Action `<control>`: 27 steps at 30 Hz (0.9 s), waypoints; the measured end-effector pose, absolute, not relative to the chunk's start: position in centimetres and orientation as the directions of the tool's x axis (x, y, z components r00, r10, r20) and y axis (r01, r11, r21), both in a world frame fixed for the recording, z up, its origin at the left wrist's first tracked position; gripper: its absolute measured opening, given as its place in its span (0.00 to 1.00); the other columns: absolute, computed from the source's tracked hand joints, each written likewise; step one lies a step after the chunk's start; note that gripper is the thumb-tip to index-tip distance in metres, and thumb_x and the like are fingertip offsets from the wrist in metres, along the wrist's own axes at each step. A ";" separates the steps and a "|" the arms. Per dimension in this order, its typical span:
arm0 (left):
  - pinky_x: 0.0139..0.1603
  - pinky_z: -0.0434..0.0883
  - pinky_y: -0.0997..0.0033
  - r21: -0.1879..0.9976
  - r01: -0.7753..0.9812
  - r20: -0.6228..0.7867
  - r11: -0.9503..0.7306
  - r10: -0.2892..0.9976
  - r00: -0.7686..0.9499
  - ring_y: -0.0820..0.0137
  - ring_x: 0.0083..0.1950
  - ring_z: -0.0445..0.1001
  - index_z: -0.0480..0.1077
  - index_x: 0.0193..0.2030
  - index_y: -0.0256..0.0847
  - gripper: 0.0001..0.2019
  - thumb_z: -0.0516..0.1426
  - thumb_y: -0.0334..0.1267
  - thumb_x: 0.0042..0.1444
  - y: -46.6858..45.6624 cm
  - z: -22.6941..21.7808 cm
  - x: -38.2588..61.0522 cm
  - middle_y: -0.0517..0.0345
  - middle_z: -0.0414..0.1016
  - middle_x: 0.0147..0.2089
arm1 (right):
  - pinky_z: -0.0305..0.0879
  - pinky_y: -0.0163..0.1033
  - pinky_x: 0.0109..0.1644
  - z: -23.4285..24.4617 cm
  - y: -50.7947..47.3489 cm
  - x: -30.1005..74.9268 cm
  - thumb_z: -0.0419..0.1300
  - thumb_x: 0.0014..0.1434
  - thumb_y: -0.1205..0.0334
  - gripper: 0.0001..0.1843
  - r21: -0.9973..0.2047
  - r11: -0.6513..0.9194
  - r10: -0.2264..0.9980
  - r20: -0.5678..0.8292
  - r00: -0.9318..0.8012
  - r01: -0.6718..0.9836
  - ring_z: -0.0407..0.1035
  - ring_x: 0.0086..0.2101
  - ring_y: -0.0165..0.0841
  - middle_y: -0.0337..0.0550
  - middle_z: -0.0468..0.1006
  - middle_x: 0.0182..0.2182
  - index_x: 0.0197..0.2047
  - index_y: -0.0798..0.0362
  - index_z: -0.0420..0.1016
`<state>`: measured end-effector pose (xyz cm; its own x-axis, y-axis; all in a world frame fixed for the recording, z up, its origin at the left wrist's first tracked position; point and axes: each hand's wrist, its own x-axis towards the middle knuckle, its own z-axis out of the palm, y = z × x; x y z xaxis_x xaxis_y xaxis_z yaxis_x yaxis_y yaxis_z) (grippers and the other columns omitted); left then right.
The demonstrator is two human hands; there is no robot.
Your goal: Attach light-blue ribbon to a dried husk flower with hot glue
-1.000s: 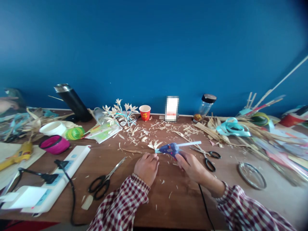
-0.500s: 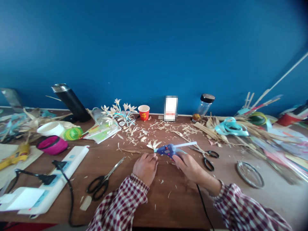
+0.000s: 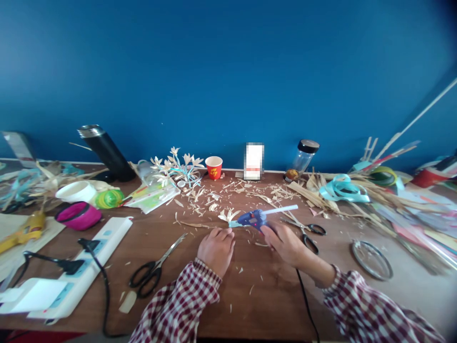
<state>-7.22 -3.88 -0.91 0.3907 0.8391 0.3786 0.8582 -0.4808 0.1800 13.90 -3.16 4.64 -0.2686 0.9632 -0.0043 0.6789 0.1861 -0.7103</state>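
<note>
My right hand [image 3: 288, 244] grips a blue hot glue gun [image 3: 252, 218] with a pale glue stick [image 3: 282, 209] poking out of its back. The gun's nozzle points left, over a light blue ribbon strip [image 3: 233, 224] at the base of a cream-petalled handmade flower [image 3: 228, 216]. My left hand [image 3: 216, 250] rests low on the table with its fingers closed at the flower's base; the fingertips are partly hidden. Black-handled scissors [image 3: 152, 275] lie left of my left hand. Another pair of scissors [image 3: 310, 233] lies beyond my right hand.
A white power strip [image 3: 91, 259] with plugs and cords sits at left. Finished flowers [image 3: 176, 166], a red paper cup [image 3: 213, 168] and a lidded jar [image 3: 303, 155] stand near the wall. Husk scraps [image 3: 203, 197] litter the middle. A wire ring [image 3: 372, 259] lies at right.
My right hand has drawn the glue gun slightly right, away from the flower's base, uncovering more of the blue ribbon. My left hand has stayed in place.
</note>
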 end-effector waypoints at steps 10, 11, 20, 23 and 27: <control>0.41 0.73 0.62 0.169 0.864 0.403 -0.475 0.833 0.379 0.64 0.44 0.72 0.74 0.42 0.39 0.10 0.52 0.35 0.59 -3.8 -1.0 -7.1 0.55 0.77 0.46 | 0.54 0.36 0.30 4.5 -2.9 13.1 0.44 0.64 0.53 0.17 -0.681 0.157 0.961 -0.061 -0.269 0.715 0.62 0.23 0.31 0.39 0.68 0.20 0.28 0.52 0.63; 0.41 0.72 0.62 0.169 0.862 0.404 -0.477 0.832 0.381 0.64 0.44 0.72 0.74 0.42 0.39 0.10 0.52 0.35 0.59 -3.9 -1.0 -7.1 0.55 0.77 0.46 | 0.54 0.36 0.30 4.6 -2.9 13.2 0.44 0.64 0.53 0.18 -0.688 0.156 0.961 -0.059 -0.269 0.709 0.62 0.23 0.31 0.39 0.69 0.20 0.27 0.52 0.62; 0.41 0.73 0.62 0.151 0.867 0.395 -0.474 0.833 0.386 0.63 0.44 0.71 0.74 0.42 0.38 0.11 0.51 0.35 0.60 -3.8 -1.1 -7.1 0.55 0.77 0.46 | 0.55 0.37 0.31 4.1 -2.8 12.9 0.43 0.64 0.52 0.17 -0.682 0.164 0.969 -0.024 -0.246 0.713 0.63 0.25 0.32 0.41 0.71 0.22 0.29 0.52 0.64; 0.41 0.73 0.62 0.142 0.869 0.402 -0.474 0.830 0.387 0.64 0.43 0.71 0.75 0.42 0.38 0.11 0.51 0.34 0.59 -3.8 -1.0 -7.1 0.54 0.77 0.46 | 0.55 0.37 0.31 4.2 -2.8 13.0 0.44 0.64 0.53 0.17 -0.667 0.175 0.970 -0.012 -0.245 0.724 0.63 0.24 0.32 0.41 0.70 0.22 0.28 0.52 0.64; 0.42 0.73 0.62 0.143 0.864 0.397 -0.482 0.828 0.396 0.64 0.44 0.71 0.74 0.43 0.38 0.11 0.52 0.34 0.59 -3.9 -0.9 -7.0 0.52 0.77 0.46 | 0.56 0.37 0.30 4.6 -2.8 13.2 0.43 0.64 0.53 0.19 -0.691 0.172 0.971 -0.002 -0.240 0.702 0.63 0.23 0.32 0.41 0.69 0.20 0.25 0.51 0.62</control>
